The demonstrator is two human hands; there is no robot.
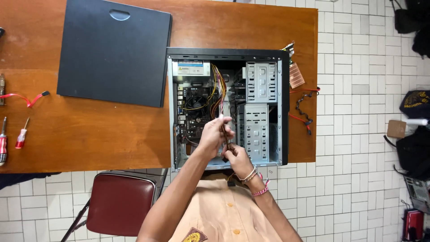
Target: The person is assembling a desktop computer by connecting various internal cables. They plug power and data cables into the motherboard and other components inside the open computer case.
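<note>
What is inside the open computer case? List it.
Inside the computer case: a power supply, a motherboard with fan, coloured wires, grey drive bays. The left hand and right hand cover the lower middle.

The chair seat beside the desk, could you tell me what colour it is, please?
The chair seat is dark red, maroon, with a metal frame; the head view shows it.

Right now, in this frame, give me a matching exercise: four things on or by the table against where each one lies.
Things:
1. black side panel
2. screwdrivers
3. dark red chair
4. open computer case

Places:
A. table's left edge
B. under the left hand and right hand
C. flat on the table, beside the case
D. on the tiled floor, below the table

Pairs: 1-C, 2-A, 3-D, 4-B
</note>
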